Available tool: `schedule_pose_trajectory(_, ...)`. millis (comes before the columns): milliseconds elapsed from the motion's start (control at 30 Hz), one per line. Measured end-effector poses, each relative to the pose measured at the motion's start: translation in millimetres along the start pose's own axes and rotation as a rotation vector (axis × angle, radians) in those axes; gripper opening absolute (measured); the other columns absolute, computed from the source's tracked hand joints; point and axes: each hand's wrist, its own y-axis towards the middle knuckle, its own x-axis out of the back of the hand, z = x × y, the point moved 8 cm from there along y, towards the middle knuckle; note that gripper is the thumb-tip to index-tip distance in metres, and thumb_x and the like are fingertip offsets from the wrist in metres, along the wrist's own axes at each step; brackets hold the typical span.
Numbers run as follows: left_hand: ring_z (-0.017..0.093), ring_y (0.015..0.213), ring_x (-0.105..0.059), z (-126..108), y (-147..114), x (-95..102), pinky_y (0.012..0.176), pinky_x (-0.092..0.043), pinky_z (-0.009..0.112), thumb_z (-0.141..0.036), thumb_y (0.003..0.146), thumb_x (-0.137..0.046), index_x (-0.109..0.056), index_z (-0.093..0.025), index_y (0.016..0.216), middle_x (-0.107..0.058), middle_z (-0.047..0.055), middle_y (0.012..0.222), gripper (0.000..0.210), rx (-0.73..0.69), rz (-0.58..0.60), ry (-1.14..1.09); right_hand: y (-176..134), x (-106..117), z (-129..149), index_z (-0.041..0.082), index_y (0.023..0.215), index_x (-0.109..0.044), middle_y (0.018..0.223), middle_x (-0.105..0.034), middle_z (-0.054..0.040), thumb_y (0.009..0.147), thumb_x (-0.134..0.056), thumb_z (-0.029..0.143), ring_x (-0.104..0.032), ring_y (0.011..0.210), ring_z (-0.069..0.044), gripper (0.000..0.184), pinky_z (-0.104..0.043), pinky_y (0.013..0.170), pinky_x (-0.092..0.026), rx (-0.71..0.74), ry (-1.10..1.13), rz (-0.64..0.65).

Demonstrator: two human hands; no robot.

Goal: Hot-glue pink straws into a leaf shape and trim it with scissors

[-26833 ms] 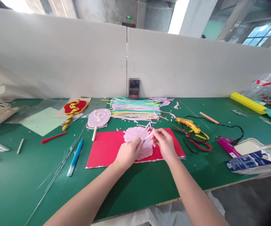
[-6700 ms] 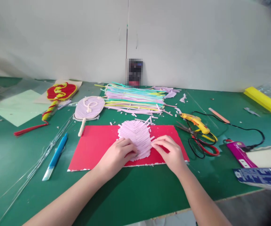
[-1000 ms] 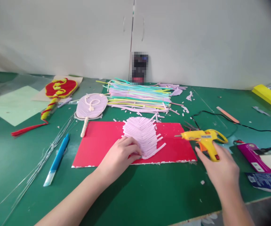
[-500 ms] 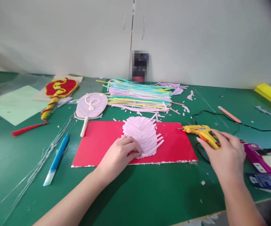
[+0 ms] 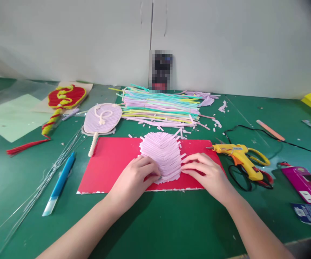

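Panel of lilac strips (image 5: 163,153) lies on a red board (image 5: 109,167). The left hand (image 5: 136,176), fingers curled, rests on its lower left edge; the right hand (image 5: 211,175), near a glue gun (image 5: 239,154), touches its right edge with fingers slightly spread. Whether either grips the strips, I cannot tell.

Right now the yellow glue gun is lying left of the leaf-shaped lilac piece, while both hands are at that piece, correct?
Not quite: in the head view the yellow glue gun lies right of the lilac piece. The left hand and right hand are indeed at it.
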Motion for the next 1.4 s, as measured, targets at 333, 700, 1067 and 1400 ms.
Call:
schedule_pose_trajectory(333,0.016,0.083,-0.054,-0.6,-0.4,-1.2,0.079,-0.044,0.030,-0.010,0.088,-0.055,-0.059,-0.019,0.077,-0.063,0.001,0.088,0.015,0.025,0.025,0.023,0.5,2.0,5.6,0.023,0.088,-0.070,0.091,-0.068,-0.0038,0.089,-0.060,0.020,-0.063,0.087,-0.017,0.011,-0.032,0.079,-0.053,-0.003,-0.030,-0.069)
schedule_pose_trajectory(700,0.016,0.084,-0.054,0.6,-0.1,-4.2,0.079,-0.044,0.031,-0.011,0.089,-0.053,-0.057,-0.020,0.078,-0.063,0.001,0.090,0.015,0.026,0.039,0.045,-3.5,-1.1,1.8,0.024,0.092,-0.070,0.093,-0.067,-0.0040,0.090,-0.058,0.017,-0.063,0.090,-0.016,0.014,-0.031,0.082,-0.054,0.000,-0.040,-0.060)
schedule_pose_trajectory(1067,0.016,0.084,-0.054,0.2,0.1,-3.9,0.079,-0.044,0.031,-0.013,0.091,-0.051,-0.056,-0.020,0.079,-0.062,0.002,0.090,0.015,0.013,0.040,0.050,-3.7,-0.2,3.4,0.023,0.091,-0.070,0.092,-0.067,-0.0042,0.090,-0.058,0.017,-0.062,0.088,-0.016,0.014,-0.032,0.081,-0.053,0.022,-0.052,-0.075)
schedule_pose_trajectory(1400,0.016,0.084,-0.053,-0.3,-1.6,-4.5,0.079,-0.043,0.031,-0.015,0.093,-0.050,-0.058,-0.020,0.079,-0.062,0.002,0.091,0.016,0.003,0.046,0.078,-4.1,1.4,6.9,0.024,0.092,-0.071,0.092,-0.068,-0.0044,0.091,-0.055,0.016,-0.065,0.086,-0.015,0.019,-0.029,0.078,-0.056,0.039,-0.061,-0.092)
